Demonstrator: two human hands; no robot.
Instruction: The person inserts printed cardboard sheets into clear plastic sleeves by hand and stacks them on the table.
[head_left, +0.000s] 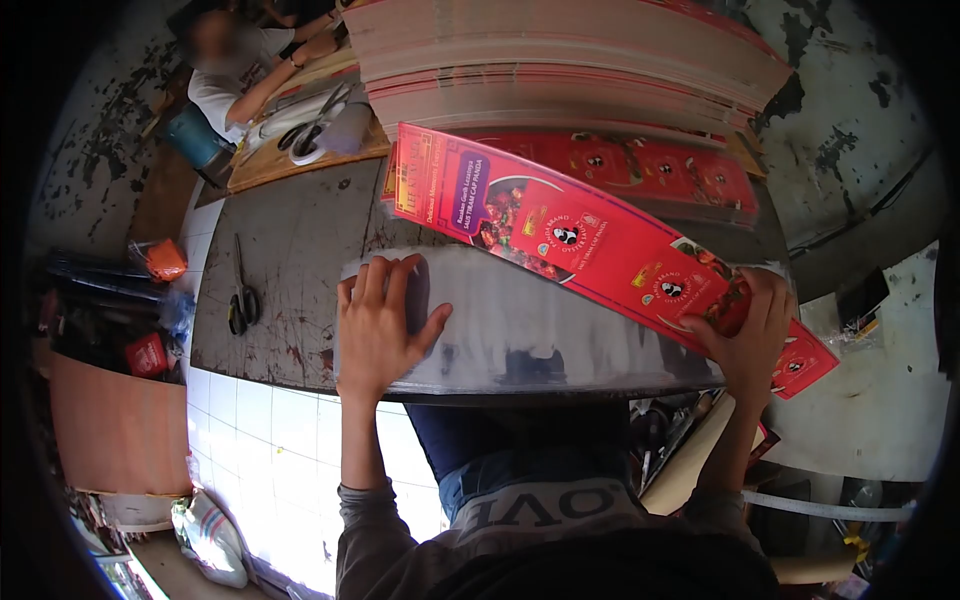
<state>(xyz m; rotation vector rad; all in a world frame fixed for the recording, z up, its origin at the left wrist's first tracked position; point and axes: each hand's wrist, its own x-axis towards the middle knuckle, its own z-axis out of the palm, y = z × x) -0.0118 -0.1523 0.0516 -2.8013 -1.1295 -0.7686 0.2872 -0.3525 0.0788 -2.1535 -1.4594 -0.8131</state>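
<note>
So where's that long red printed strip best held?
Probably grip the red strip across its long edges near the lower end, coming from the right, where the right hand is: it's flat, narrow, and slants so that end lies nearest the person.

The red strip [622, 258] reads "SAUS TIRAM CAP PANDA" and "PANDA BRAND"; the shirt [545, 510], "OVE".

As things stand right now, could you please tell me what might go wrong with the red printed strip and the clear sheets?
The right hand grips the red printed strip near one end, so its far end might swing or bend. The clear sheets lie along the front edge of the table and look glossy; a push from the left hand, at their left end, could make them slip.
</note>
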